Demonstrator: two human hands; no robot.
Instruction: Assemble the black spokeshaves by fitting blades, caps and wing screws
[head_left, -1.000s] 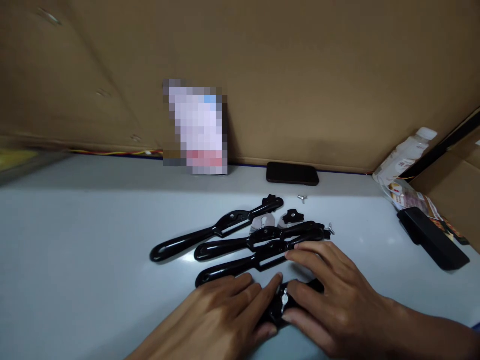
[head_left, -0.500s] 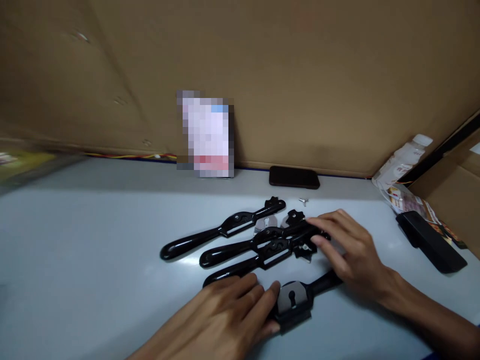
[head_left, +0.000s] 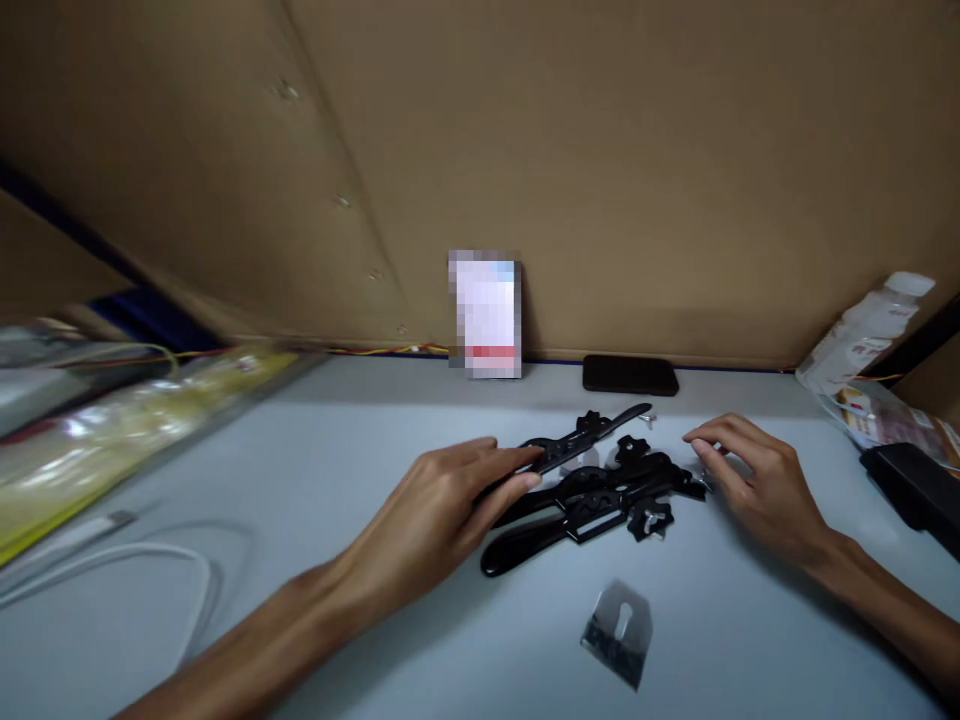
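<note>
My left hand point(head_left: 457, 500) is closed around the handle of the rear black spokeshave body point(head_left: 555, 452), whose far end tilts up a little. Two more black spokeshave bodies point(head_left: 600, 515) lie close together just in front, partly overlapping. My right hand point(head_left: 757, 480) hovers at their right ends, fingers loosely curled, with nothing visible between them. Small silver thumbscrews lie on and beside black star-shaped caps point(head_left: 632, 450) among the bodies. Nearest me, a grey blade point(head_left: 619, 625) with a keyhole slot lies by itself, its lower edge dark.
A black phone point(head_left: 630, 375) lies at the cardboard back wall, and a blurred-out upright card point(head_left: 487, 315) leans there. At right stand a plastic bottle point(head_left: 862, 335) and a black object point(head_left: 915, 500). A yellow-edged plastic bag point(head_left: 165, 430) and white cable point(head_left: 172, 550) lie at left.
My left hand has left the front spokeshave and taken hold of the rear one. The front spokeshave no longer lies there; a blade does. The view has turned left.
</note>
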